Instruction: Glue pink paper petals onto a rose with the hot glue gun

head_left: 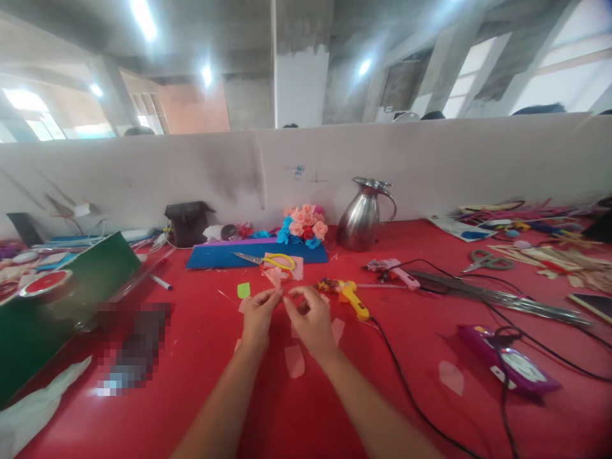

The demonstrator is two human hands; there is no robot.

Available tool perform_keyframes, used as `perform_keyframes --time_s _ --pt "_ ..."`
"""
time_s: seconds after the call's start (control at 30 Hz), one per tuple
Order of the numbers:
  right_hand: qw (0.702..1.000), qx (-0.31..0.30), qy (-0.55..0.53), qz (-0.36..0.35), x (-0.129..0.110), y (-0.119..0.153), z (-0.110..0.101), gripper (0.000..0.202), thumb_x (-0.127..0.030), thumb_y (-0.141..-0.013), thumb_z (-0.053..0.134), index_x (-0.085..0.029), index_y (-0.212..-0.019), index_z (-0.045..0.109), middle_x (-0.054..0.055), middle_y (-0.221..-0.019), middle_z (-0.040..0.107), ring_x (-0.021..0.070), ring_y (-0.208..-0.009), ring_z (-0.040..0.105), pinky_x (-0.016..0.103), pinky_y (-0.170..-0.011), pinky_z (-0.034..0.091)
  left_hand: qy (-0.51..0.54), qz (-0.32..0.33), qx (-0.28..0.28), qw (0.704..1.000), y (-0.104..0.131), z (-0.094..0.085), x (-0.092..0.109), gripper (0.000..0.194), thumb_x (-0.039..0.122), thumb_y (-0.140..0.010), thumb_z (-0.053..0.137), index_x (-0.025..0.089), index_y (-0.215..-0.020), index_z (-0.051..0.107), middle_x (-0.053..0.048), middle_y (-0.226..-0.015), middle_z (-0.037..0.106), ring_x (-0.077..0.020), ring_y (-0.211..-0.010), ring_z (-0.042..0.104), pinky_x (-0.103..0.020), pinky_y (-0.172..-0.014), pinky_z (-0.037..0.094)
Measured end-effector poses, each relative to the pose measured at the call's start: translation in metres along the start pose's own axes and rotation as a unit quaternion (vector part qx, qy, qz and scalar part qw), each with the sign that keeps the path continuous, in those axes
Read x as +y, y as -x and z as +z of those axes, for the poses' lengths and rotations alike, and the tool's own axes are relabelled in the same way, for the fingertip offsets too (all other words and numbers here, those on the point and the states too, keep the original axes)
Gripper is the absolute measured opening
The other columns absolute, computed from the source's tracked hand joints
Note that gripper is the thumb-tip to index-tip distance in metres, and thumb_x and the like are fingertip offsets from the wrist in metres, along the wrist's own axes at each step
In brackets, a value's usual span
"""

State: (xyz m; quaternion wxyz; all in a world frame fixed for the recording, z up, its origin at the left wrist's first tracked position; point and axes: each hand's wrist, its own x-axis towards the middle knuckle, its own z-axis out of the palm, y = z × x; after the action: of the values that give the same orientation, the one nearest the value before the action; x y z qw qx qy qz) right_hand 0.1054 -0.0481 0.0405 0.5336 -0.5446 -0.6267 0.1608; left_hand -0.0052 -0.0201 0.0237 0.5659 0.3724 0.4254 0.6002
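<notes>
left hand (259, 313) pinched nearly closed, seemingly on pink piece (273, 277) at its fingertips, above red surface (194, 357). right hand (310, 317) half-curled; can't tell if gripping. piece looks light, thin, easily creased; best taken by edge.

1 head-worn view, facing forward and down, near red table (191, 338)

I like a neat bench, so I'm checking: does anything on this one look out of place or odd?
One pink petal-shaped piece lies apart, left of the purple box, while similar pieces lie close around the left hand and right hand. I see no obvious spill.
</notes>
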Motion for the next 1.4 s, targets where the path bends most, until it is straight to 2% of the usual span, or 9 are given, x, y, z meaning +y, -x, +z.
perform_keyframes --time_s 0.23,0.47,0.67,0.87,1.1,1.4 --pt "1.000 0.014 0.010 0.000 -0.001 -0.002 -0.002 0.018 -0.035 -0.079 0.056 -0.018 -0.073 0.059 0.002 -0.075 0.063 0.0098 -0.050 0.048 0.023 -0.052 0.039 -0.099 0.057 -0.022 0.993 0.004 0.004 0.003 0.022 0.029 -0.063 0.069 0.015 -0.080 0.074 -0.007 -0.075 0.073 -0.0215 -0.076 0.064 -0.031 -0.075 0.046" --pt "1.000 0.019 0.005 -0.022 0.005 -0.004 -0.001 0.014 -0.026 -0.080 0.051 -0.019 -0.072 0.059 0.002 -0.073 0.061 0.0111 -0.053 0.050 0.024 -0.055 0.041 -0.128 0.082 -0.018 0.988 0.003 0.004 0.000 0.016 0.027 -0.061 0.070 0.017 -0.072 0.075 -0.006 -0.073 0.073 -0.0210 -0.072 0.063 -0.030 -0.071 0.047" --pt "0.999 0.038 0.018 -0.003 0.010 -0.006 -0.001 0.008 -0.022 -0.077 0.052 -0.018 -0.071 0.057 0.002 -0.074 0.060 0.0109 -0.053 0.049 0.024 -0.055 0.041 -0.098 0.048 -0.012 0.994 0.006 0.007 0.005 0.019 0.029 -0.062 0.071 0.016 -0.075 0.074 -0.006 -0.075 0.073 -0.0196 -0.075 0.063 -0.030 -0.076 0.046" --pt "0.999 0.027 -0.036 -0.014 0.006 -0.003 -0.001 0.006 -0.018 -0.076 0.052 -0.018 -0.076 0.057 0.002 -0.076 0.060 0.0098 -0.051 0.048 0.023 -0.052 0.041 -0.026 0.036 -0.050 0.998 0.007 0.007 0.006 0.017 0.027 -0.063 0.071 0.016 -0.076 0.072 -0.003 -0.073 0.071 -0.0153 -0.073 0.061 -0.026 -0.073 0.044" --pt "0.997 0.026 -0.055 -0.057 -0.007 0.000 -0.006 0.009 -0.027 -0.079 0.055 -0.019 -0.075 0.057 0.001 -0.075 0.057 0.0085 -0.049 0.045 0.023 -0.049 0.040 0.011 0.023 -0.061 0.998 0.008 0.005 0.004 0.012 0.022 -0.060 0.071 0.016 -0.071 0.073 -0.001 -0.065 0.068 -0.0127 -0.065 0.057 -0.023 -0.066 0.042" --pt "0.996 0.036 -0.046 -0.070 -0.008 0.001 -0.006 0.011 -0.027 -0.081 0.055 -0.020 -0.073 0.057 0.000 -0.070 0.055 0.0097 -0.051 0.046 0.024 -0.050 0.040 0.026 0.019 -0.061 0.998 0.009 0.006 0.004 0.010 0.022 -0.059 0.072 0.016 -0.067 0.072 -0.001 -0.066 0.068 -0.0123 -0.064 0.057 -0.023 -0.066 0.044"
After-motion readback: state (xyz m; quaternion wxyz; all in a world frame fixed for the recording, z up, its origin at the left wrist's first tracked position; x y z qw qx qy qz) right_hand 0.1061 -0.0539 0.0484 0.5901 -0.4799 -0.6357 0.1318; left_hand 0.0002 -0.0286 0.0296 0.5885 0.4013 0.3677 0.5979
